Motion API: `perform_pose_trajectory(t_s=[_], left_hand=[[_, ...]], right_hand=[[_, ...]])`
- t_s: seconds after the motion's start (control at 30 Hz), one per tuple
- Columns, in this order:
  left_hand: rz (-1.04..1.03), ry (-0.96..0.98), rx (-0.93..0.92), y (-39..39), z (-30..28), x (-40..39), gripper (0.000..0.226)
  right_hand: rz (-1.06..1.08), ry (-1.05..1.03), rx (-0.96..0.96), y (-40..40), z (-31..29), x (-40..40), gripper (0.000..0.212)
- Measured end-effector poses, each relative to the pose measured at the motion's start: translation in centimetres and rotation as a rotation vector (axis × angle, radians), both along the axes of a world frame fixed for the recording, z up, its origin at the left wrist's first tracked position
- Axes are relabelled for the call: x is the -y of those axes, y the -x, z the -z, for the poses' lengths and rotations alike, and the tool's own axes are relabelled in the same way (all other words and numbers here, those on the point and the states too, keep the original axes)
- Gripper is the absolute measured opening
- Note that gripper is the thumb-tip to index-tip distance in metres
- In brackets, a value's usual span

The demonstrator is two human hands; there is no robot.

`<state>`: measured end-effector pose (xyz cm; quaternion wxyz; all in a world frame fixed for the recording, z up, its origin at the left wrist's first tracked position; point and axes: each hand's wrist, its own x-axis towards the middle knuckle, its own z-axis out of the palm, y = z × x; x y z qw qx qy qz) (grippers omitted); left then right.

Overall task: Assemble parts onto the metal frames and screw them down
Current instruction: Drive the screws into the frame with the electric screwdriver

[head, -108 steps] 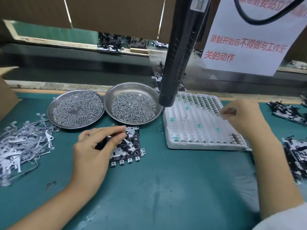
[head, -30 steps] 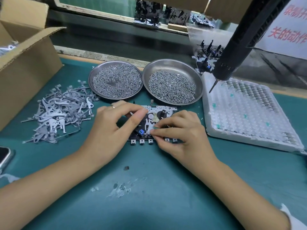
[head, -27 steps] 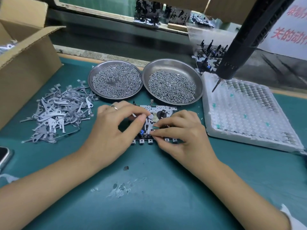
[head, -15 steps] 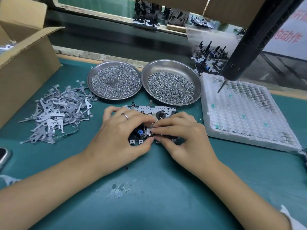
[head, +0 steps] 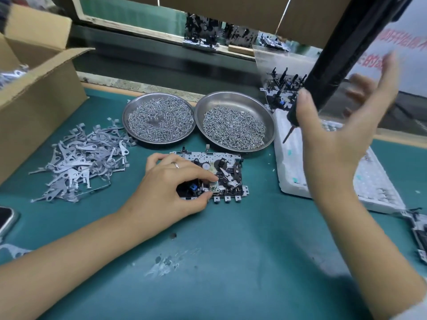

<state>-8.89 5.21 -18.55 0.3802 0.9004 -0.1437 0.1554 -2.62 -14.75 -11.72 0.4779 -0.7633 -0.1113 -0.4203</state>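
On the near green table (head: 231, 262) the left hand (head: 171, 192) lies on the left part of the frame (head: 221, 179), its thumb and forefinger curled round a small part at the frame's near edge, a ring on one finger; the frame lies flat at the table's middle, just near the two dishes; at the far left edge a phone (head: 5, 219) shows in part; left of the frame lies a heap of flat metal levers (head: 78, 162), and beyond it an open cardboard box (head: 34, 93); the right hand (head: 335, 139) is raised off the table at the right, fingers spread and blurred, holding nothing, its thumb just beside the black driver (head: 328, 65) that hangs slanting from above; under that hand sits a white foam tray (head: 288, 172); farther off stand two round steel dishes, the left dish (head: 159, 117) and the right dish (head: 234, 122), both full of small screws and touching at their rims; at the far side more frames (head: 201, 33) stand on a ledge.
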Motion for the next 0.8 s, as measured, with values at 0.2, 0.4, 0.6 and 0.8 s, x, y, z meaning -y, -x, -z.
perform_pose_trajectory(t_s=[0.2,0.4,0.6,0.8], left_hand=[[0.009,0.036,-0.006,-0.4,0.2,0.0,0.023],[0.015,0.11,0.016,-0.7,0.7,-0.1,0.024],[0.01,0.087,-0.001,-0.6,0.3,-0.1,0.025],[0.008,0.076,0.022,-0.4,0.2,-0.1,0.029]], right_hand=[[-0.275,-0.224,-0.014,-2.5,-3.2,-2.7,0.07],[-0.494,-0.347,-0.102,-0.8,-3.0,-5.4,0.063],[-0.72,-0.489,-0.125,1.6,0.0,-7.1,0.041],[-0.71,-0.551,-0.135,2.3,0.6,-8.0,0.032]])
